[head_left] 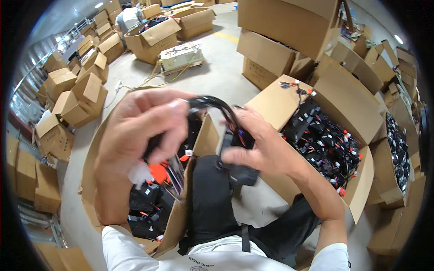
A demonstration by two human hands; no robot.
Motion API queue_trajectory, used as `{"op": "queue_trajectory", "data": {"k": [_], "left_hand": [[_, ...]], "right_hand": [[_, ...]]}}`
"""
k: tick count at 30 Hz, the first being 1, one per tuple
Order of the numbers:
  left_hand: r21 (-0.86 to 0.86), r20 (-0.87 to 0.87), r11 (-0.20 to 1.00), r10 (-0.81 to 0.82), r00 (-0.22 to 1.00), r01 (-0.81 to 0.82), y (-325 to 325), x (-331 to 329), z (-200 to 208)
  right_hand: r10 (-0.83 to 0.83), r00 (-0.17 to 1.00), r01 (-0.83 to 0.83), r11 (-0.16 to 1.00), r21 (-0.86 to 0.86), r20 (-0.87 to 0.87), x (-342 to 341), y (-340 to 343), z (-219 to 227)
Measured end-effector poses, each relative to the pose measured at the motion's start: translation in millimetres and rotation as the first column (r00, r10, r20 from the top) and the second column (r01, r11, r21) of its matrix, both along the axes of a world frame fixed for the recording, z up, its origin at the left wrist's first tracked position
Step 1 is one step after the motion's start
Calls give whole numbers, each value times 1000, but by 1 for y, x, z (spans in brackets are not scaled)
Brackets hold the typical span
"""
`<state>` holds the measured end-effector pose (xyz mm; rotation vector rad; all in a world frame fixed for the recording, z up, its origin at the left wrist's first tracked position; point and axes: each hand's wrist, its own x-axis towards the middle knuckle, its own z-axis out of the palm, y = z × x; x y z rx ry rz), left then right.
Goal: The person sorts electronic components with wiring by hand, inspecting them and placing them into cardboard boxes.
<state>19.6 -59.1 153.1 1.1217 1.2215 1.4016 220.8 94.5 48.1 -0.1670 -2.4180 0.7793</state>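
In front of my chest, my left hand [140, 124] pinches one end of a black wire bundle [216, 102], which arches across to the right. My right hand [260, 142] is closed round the other part of it, with a black plastic box-shaped unit [242, 175] below the thumb. Motion blurs both hands, so where the wires join the unit is hard to make out. Under my left wrist, an open carton [176, 223] contains black units, wires and orange-red connectors. A white piece [141, 174] hangs beside that wrist.
To my right stands an open carton [361, 180] full of black units with coloured wires. Another filled carton [384, 167] is beyond it. Large cartons [266, 49] stack up ahead. A pale metal box [181, 56] with cables sits on the floor. Far off, a person [129, 18] bends among cartons.
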Motion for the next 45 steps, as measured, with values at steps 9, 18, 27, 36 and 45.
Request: {"op": "queue_trajectory", "data": {"k": [9, 18, 27, 36, 45], "left_hand": [[288, 511, 924, -370, 776, 252, 160, 45, -60], [-143, 431, 746, -545, 719, 651, 201, 174, -197], [-237, 516, 737, -457, 725, 634, 216, 220, -217], [-123, 438, 885, -357, 825, 448, 234, 209, -200], [-231, 538, 757, -424, 728, 612, 191, 269, -232]], "right_hand": [[-276, 953, -42, 283, -958, -123, 87, 54, -38], [-587, 760, -350, -9, -937, -279, 186, 106, -75], [-677, 734, -153, -99, -983, -46, 250, 103, -100], [-768, 530, 452, -105, -886, 361, 301, 93, -86], [-970, 221, 885, 155, -440, 103, 242, 96, -111]]}}
